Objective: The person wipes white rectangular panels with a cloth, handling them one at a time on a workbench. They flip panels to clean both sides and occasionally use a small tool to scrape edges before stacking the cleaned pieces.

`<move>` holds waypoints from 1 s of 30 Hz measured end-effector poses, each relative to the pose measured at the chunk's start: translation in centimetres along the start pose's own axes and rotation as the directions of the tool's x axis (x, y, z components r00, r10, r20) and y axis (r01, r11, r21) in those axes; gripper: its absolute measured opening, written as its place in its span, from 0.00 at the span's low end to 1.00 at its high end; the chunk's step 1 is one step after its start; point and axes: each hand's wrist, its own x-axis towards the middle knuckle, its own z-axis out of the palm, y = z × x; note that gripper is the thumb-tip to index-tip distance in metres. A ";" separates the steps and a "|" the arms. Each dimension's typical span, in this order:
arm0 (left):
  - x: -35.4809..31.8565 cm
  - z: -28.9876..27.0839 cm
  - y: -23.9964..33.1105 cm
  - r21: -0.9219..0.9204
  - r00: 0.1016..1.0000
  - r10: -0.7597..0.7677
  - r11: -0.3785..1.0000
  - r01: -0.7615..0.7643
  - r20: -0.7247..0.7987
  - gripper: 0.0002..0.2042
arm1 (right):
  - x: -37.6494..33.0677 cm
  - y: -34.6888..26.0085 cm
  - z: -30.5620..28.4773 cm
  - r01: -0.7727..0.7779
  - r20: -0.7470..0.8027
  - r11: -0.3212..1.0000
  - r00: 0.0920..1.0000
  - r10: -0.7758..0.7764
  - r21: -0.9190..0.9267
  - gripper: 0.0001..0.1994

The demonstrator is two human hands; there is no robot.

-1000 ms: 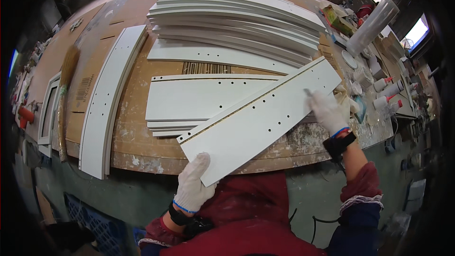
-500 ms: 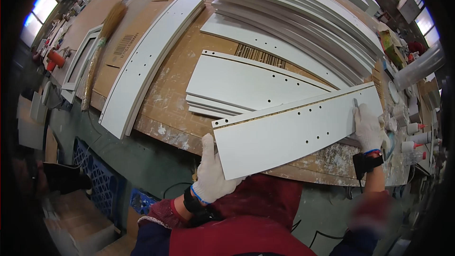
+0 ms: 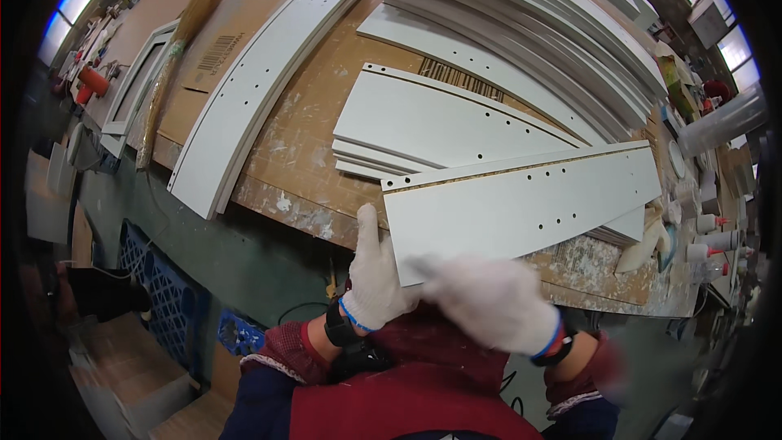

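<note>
A long white panel (image 3: 489, 212), with a groove along its far edge and several drilled holes, lies slanted before me on a stack of similar white panels (image 3: 440, 118). My left hand (image 3: 375, 269), in a white knitted glove, grips the panel's left end, thumb up along the edge. My right hand (image 3: 497, 297), gloved as well and smeared by motion, is at the panel's near edge close to the left corner. A small grey object (image 3: 420, 266) shows blurred at its fingertips; its kind cannot be made out.
A tall pile of white panels (image 3: 521, 41) stands at the back right. Another pair of long panels (image 3: 265, 81) lies on the left, beside a straw brush (image 3: 183, 33) and a frame (image 3: 138, 85). Glue bottles (image 3: 707, 251) stand at the right edge. A blue crate (image 3: 167, 285) is on the floor.
My right hand has swept from the panel's right end to its near left corner, with the grey object. My left hand stays on the left end. The whole view has shifted slightly.
</note>
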 end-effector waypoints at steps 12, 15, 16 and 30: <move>0.2 1.1 -0.5 -0.690 0.855 -0.083 -0.633 0.351 0.512 0.41 | 0.7 -1.6 3.1 0.081 0.069 0.949 0.996 -0.063 -0.304 0.06; 0.5 1.8 -0.2 -0.664 0.857 -0.074 -0.667 0.337 0.510 0.42 | 1.6 1.6 2.2 0.149 -0.130 0.987 0.979 -0.156 -0.057 0.10; 0.2 1.7 -0.2 -0.661 0.859 -0.090 -0.680 0.317 0.504 0.42 | 1.5 2.9 0.2 0.111 -0.022 0.918 0.991 -0.128 -0.380 0.09; 1.4 5.2 0.6 -0.786 0.744 -0.425 -0.112 -0.608 -0.515 0.22 | 6.5 -1.8 5.2 0.144 -0.052 0.987 0.988 -0.148 -0.074 0.09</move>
